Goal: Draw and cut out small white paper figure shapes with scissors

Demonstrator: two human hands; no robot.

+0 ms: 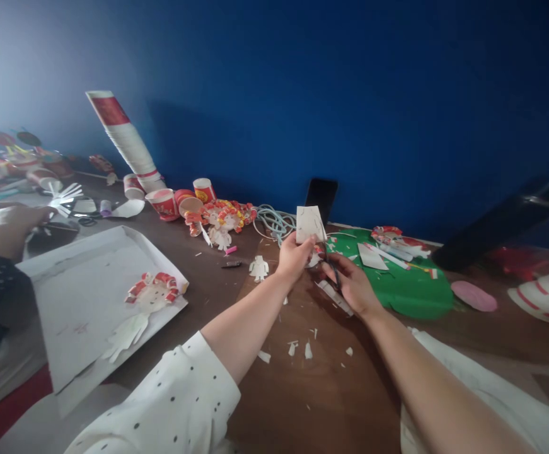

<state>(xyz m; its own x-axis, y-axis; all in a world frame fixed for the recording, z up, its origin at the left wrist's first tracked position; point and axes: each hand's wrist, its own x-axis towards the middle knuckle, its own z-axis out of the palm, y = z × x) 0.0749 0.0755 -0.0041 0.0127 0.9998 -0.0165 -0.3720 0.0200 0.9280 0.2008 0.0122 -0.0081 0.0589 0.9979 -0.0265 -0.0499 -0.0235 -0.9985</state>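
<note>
My left hand [293, 257] is closed on a piece of white card [309, 222], which it holds up above the table. In my right hand [355, 285] is a pair of dark-handled scissors [335, 272], its blades close to the card's right edge. Whether the blades touch the card I cannot tell. A small white paper figure cutout [258, 268] lies to the left of my hands. Paper scraps [308, 350] are strewn on the brown table [321, 403] below them.
A leaning stack of paper cups [125, 139] rises at the back left. Red-and-white paper crafts [227, 217] and a coiled pale cable [274, 221] lie behind. A black phone [322, 195] leans on the wall. Green sheet [406, 296] sits right, white tray [89, 271] left, near another person's hand [16, 224].
</note>
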